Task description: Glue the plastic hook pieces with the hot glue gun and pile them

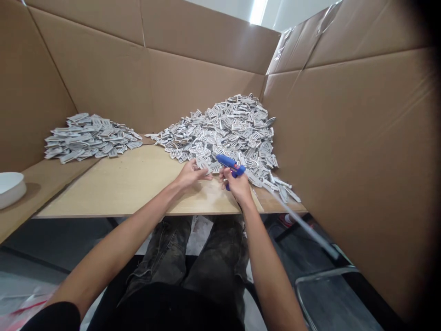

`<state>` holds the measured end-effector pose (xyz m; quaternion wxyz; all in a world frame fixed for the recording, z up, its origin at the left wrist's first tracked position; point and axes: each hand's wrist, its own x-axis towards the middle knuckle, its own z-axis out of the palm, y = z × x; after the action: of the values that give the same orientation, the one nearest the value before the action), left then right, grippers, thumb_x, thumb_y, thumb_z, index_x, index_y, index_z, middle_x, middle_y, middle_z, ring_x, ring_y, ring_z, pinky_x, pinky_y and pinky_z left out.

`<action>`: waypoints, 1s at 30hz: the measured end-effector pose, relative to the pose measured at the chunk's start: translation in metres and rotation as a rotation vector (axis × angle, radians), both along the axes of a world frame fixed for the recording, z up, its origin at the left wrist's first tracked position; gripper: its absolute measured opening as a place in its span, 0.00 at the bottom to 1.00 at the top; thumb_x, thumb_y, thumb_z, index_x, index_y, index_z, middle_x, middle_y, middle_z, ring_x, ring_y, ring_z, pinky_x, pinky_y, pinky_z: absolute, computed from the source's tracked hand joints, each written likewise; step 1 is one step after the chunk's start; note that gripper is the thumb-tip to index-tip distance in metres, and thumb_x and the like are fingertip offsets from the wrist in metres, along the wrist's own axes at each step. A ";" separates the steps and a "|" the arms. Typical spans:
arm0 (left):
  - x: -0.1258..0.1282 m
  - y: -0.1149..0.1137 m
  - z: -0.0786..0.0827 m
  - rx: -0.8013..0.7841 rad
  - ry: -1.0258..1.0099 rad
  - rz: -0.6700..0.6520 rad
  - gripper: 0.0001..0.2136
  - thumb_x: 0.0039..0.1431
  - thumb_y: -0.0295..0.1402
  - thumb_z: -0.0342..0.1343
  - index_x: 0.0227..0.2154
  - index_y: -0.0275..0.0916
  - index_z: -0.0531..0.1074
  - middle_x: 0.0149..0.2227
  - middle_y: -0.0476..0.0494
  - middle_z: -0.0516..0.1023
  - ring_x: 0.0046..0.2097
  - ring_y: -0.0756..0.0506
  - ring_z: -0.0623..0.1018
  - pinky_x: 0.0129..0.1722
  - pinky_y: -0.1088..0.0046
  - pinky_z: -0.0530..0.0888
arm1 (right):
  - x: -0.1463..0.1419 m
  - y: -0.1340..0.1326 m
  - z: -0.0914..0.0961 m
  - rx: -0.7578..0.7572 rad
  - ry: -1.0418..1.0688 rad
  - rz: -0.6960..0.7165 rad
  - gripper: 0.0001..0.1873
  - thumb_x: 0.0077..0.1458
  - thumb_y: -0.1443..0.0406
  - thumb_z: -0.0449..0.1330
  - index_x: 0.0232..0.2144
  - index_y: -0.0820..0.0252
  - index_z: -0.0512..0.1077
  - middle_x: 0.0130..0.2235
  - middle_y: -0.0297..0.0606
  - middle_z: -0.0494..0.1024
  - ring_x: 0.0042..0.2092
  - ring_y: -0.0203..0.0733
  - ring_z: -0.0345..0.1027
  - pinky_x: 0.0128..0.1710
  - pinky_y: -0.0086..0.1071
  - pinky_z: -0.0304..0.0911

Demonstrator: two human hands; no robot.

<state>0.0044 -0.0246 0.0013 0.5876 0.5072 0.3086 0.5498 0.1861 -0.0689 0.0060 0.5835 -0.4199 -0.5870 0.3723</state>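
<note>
My right hand (237, 185) is wrapped round the handle of a blue glue gun (226, 161), whose nozzle points up and to the left. From its back a long, pale glue stick (299, 219) slopes down to the right. Just left of the nozzle, my left hand (191, 174) pinches a small grey-white slotted piece (204, 164) in its fingertips. A large heap of similar slotted pieces (227, 126) rises right behind both hands. Whether the nozzle touches the held piece I cannot tell.
A smaller pile of grey pieces (89, 137) lies at the left back of the wooden board (127, 177). At the far left stands a white bowl (10, 189). Tall cardboard walls (206, 78) enclose the table on three sides. A stool (337, 299) is below right.
</note>
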 end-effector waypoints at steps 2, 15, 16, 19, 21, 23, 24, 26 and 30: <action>-0.009 0.000 -0.001 0.021 0.053 -0.002 0.19 0.48 0.28 0.74 0.38 0.35 0.69 0.32 0.44 0.83 0.30 0.44 0.85 0.34 0.69 0.82 | 0.006 -0.001 0.000 -0.038 -0.001 0.126 0.36 0.47 0.30 0.65 0.30 0.57 0.73 0.29 0.38 0.77 0.27 0.39 0.72 0.20 0.30 0.65; -0.008 -0.015 0.000 0.161 0.109 -0.037 0.24 0.49 0.39 0.75 0.41 0.36 0.69 0.33 0.43 0.84 0.30 0.42 0.86 0.30 0.72 0.82 | 0.006 -0.002 -0.004 -0.064 -0.068 0.158 0.36 0.49 0.30 0.64 0.29 0.56 0.72 0.28 0.38 0.78 0.24 0.38 0.71 0.17 0.28 0.59; -0.008 -0.015 0.000 0.160 0.105 -0.033 0.24 0.48 0.39 0.75 0.41 0.36 0.69 0.33 0.43 0.84 0.30 0.41 0.86 0.30 0.72 0.82 | 0.006 -0.003 -0.003 -0.063 -0.071 0.153 0.36 0.48 0.30 0.64 0.29 0.56 0.72 0.28 0.37 0.78 0.24 0.38 0.71 0.17 0.28 0.59; -0.007 -0.015 -0.001 0.152 0.093 -0.013 0.24 0.47 0.39 0.76 0.40 0.37 0.67 0.33 0.43 0.84 0.29 0.41 0.86 0.30 0.71 0.82 | 0.005 -0.006 0.000 -0.066 -0.099 0.123 0.36 0.49 0.30 0.64 0.31 0.56 0.73 0.26 0.37 0.77 0.23 0.39 0.70 0.17 0.29 0.59; -0.007 -0.015 -0.003 0.164 0.088 -0.001 0.24 0.48 0.39 0.75 0.40 0.38 0.67 0.33 0.44 0.84 0.30 0.42 0.86 0.31 0.71 0.82 | 0.004 -0.008 0.003 -0.074 -0.155 0.085 0.36 0.49 0.30 0.63 0.30 0.56 0.73 0.24 0.36 0.76 0.21 0.38 0.67 0.18 0.30 0.59; -0.007 -0.014 -0.005 0.191 0.082 0.010 0.23 0.49 0.39 0.75 0.40 0.39 0.66 0.33 0.45 0.84 0.31 0.44 0.86 0.33 0.71 0.83 | 0.003 -0.010 0.005 -0.076 -0.225 0.047 0.36 0.50 0.29 0.61 0.29 0.55 0.73 0.22 0.36 0.76 0.19 0.38 0.63 0.19 0.32 0.58; -0.007 -0.015 -0.006 0.204 0.081 0.016 0.23 0.50 0.39 0.75 0.40 0.39 0.66 0.33 0.45 0.84 0.31 0.44 0.86 0.34 0.70 0.84 | 0.003 -0.011 0.007 -0.072 -0.256 0.033 0.36 0.51 0.29 0.60 0.28 0.55 0.73 0.22 0.36 0.76 0.19 0.38 0.62 0.20 0.32 0.58; -0.008 -0.015 -0.007 0.226 0.085 0.032 0.23 0.50 0.39 0.74 0.40 0.39 0.66 0.33 0.46 0.84 0.32 0.45 0.86 0.35 0.69 0.85 | 0.002 -0.014 0.009 -0.057 -0.312 0.006 0.35 0.53 0.30 0.59 0.27 0.55 0.74 0.21 0.36 0.76 0.19 0.38 0.61 0.22 0.33 0.58; -0.008 -0.016 -0.007 0.247 0.096 0.058 0.22 0.52 0.37 0.73 0.40 0.40 0.64 0.33 0.47 0.83 0.33 0.45 0.86 0.36 0.68 0.84 | 0.000 -0.017 0.010 -0.028 -0.429 -0.085 0.32 0.58 0.35 0.59 0.25 0.55 0.75 0.19 0.35 0.74 0.21 0.39 0.64 0.25 0.32 0.59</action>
<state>-0.0041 -0.0409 -0.0053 0.4889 0.5922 0.2808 0.5757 0.1864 -0.0861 0.0161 0.4545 -0.5217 -0.6744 0.2577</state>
